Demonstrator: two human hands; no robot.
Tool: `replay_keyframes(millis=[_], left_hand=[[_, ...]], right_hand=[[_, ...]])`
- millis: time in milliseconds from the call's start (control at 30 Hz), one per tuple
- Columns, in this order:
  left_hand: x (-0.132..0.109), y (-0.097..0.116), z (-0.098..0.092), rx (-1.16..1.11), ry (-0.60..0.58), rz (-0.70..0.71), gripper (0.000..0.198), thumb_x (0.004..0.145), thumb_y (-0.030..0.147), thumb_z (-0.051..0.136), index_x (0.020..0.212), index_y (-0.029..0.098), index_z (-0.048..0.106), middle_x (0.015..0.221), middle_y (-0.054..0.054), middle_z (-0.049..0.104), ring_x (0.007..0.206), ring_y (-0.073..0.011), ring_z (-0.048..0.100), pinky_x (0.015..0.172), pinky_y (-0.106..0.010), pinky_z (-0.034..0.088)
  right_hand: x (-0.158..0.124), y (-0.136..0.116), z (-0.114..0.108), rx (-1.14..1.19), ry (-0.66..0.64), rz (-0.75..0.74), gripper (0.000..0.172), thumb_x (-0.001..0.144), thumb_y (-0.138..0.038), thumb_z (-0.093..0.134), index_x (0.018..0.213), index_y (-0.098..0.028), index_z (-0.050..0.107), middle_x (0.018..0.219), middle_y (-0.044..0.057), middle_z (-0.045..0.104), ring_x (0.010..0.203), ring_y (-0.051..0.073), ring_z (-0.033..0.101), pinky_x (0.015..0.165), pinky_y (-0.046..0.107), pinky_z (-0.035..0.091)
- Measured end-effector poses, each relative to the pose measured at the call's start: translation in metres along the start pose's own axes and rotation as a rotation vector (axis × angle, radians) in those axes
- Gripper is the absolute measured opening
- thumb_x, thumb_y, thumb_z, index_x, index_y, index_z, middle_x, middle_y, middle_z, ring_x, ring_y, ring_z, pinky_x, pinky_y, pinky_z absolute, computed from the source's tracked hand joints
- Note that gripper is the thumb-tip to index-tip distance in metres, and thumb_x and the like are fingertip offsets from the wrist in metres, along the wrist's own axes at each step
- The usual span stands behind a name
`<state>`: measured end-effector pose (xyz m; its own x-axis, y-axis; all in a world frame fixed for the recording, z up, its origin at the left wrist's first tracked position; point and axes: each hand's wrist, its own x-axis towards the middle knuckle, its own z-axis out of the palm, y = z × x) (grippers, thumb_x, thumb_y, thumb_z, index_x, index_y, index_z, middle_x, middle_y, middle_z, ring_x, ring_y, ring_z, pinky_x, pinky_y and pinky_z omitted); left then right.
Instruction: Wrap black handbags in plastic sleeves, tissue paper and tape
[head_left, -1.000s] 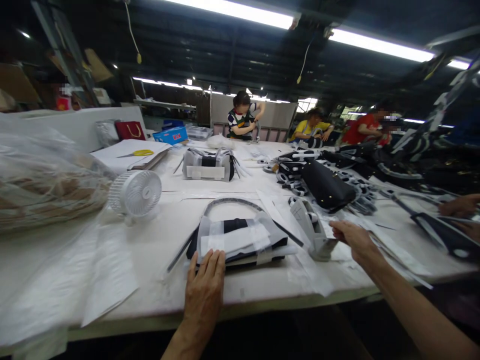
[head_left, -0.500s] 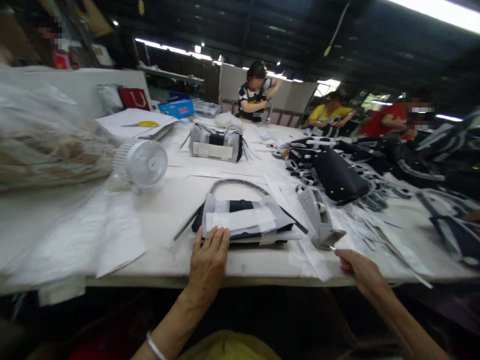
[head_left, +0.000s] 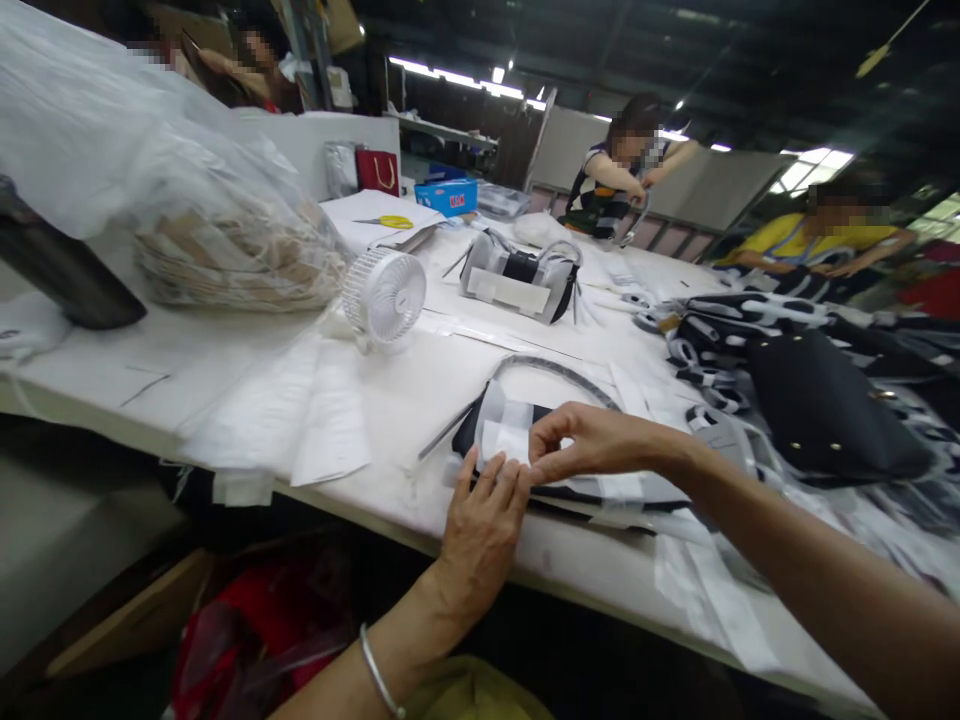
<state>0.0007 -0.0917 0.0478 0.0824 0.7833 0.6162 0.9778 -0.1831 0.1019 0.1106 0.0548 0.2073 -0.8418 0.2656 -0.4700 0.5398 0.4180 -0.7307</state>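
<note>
In front of me a black handbag (head_left: pixel 466 432) lies at the table's front edge, its body partly wrapped in white and translucent sheet, its wrapped handle (head_left: pixel 559 366) arching behind it. My left hand (head_left: pixel 484 530) rests on the bag's near side with the fingers stretched out flat. Just beside those fingertips, my right hand (head_left: pixel 589 440) pinches thumb and forefinger together over a white strip (head_left: pixel 506 438) on the bag. A piece of clear tape seems to be in that pinch, mostly hidden by the fingers. The right forearm covers part of the bag and a grey tape dispenser (head_left: pixel 724 435).
A white fan (head_left: pixel 386 297) stands left of the bag, near white sheets (head_left: pixel 330 430) and a large plastic bag (head_left: pixel 225 230). Another wrapped handbag (head_left: pixel 517 280) sits farther back. Black bag pieces (head_left: pixel 832 405) are heaped right. Co-workers (head_left: pixel 619 175) work across the table.
My right hand has moved left from the tape dispenser to the handbag, beside my left hand. The left hand stays on the bag. The view has swung left and tilted.
</note>
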Motion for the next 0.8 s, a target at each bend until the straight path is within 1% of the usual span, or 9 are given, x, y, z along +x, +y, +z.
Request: replay_keyframes(millis=[67,133,233,300,367,467,600,700,800], left_hand=[[0.0,0.0,0.001,0.008,0.013,-0.013,0.035,0.099,0.017,0.039,0.126,0.017,0.06,0.13,-0.005,0.065,0.126,-0.0241,0.053,0.117,-0.053,0.029],[0.0,-0.001,0.001,0.011,0.032,-0.021,0.035,0.1,0.018,0.037,0.125,0.017,0.062,0.131,-0.004,0.064,0.128,-0.0254,0.052,0.118,-0.054,0.026],[0.0,-0.001,0.001,-0.019,0.044,-0.035,0.036,0.1,0.017,0.036,0.123,0.018,0.064,0.131,-0.003,0.065,0.129,-0.0262,0.051,0.122,-0.055,0.018],[-0.001,-0.001,0.001,-0.054,0.043,-0.052,0.036,0.1,0.017,0.037,0.123,0.018,0.064,0.131,-0.002,0.065,0.129,-0.0264,0.051,0.123,-0.057,0.012],[-0.001,-0.001,0.001,-0.08,0.035,-0.062,0.036,0.1,0.017,0.038,0.125,0.018,0.063,0.132,-0.003,0.064,0.13,-0.0266,0.05,0.123,-0.059,0.009],[-0.001,-0.002,0.0,-0.095,0.016,-0.056,0.036,0.1,0.018,0.038,0.126,0.018,0.062,0.133,-0.004,0.063,0.129,-0.0271,0.05,0.123,-0.06,0.007],[0.0,-0.004,-0.001,-0.114,0.007,-0.051,0.035,0.1,0.018,0.039,0.126,0.017,0.062,0.134,-0.005,0.063,0.129,-0.0264,0.051,0.122,-0.061,0.007],[0.002,-0.006,-0.001,-0.13,0.012,-0.048,0.034,0.099,0.016,0.039,0.125,0.016,0.062,0.131,-0.007,0.064,0.128,-0.0252,0.052,0.122,-0.059,0.01],[0.003,-0.006,-0.001,-0.133,0.031,-0.049,0.035,0.097,0.011,0.04,0.123,0.015,0.062,0.119,-0.01,0.068,0.126,-0.0244,0.054,0.121,-0.058,0.016]], right_hand=[[0.028,0.005,-0.012,-0.129,-0.095,0.046,0.036,0.074,-0.051,0.074,0.074,-0.016,0.068,0.063,-0.005,0.053,0.062,0.01,0.044,0.058,0.022,0.034],[0.053,0.01,-0.02,-0.253,-0.171,0.133,0.03,0.071,-0.045,0.076,0.074,-0.017,0.069,0.06,-0.006,0.053,0.06,0.01,0.044,0.056,0.022,0.033],[0.08,0.011,-0.024,-0.431,-0.241,0.232,0.025,0.065,-0.04,0.079,0.077,-0.018,0.073,0.059,-0.006,0.056,0.058,0.01,0.047,0.056,0.023,0.033],[0.091,0.008,-0.024,-0.521,-0.267,0.238,0.028,0.063,-0.041,0.081,0.077,-0.018,0.075,0.06,-0.004,0.059,0.06,0.012,0.05,0.056,0.023,0.034],[0.098,0.006,-0.024,-0.563,-0.289,0.23,0.034,0.062,-0.045,0.082,0.078,-0.016,0.075,0.062,-0.003,0.062,0.061,0.012,0.052,0.057,0.023,0.034],[0.104,0.007,-0.024,-0.566,-0.319,0.227,0.04,0.061,-0.05,0.083,0.078,-0.015,0.075,0.063,-0.001,0.064,0.061,0.013,0.053,0.056,0.024,0.035],[0.11,0.016,-0.028,-0.514,-0.361,0.231,0.041,0.06,-0.052,0.083,0.074,-0.015,0.075,0.061,-0.002,0.061,0.06,0.013,0.052,0.056,0.024,0.036],[0.113,0.021,-0.029,-0.476,-0.377,0.234,0.04,0.06,-0.051,0.083,0.073,-0.015,0.075,0.06,-0.002,0.061,0.061,0.013,0.054,0.057,0.024,0.038],[0.113,0.02,-0.028,-0.485,-0.372,0.251,0.036,0.061,-0.046,0.084,0.076,-0.014,0.076,0.062,-0.002,0.063,0.063,0.013,0.056,0.058,0.023,0.039]])
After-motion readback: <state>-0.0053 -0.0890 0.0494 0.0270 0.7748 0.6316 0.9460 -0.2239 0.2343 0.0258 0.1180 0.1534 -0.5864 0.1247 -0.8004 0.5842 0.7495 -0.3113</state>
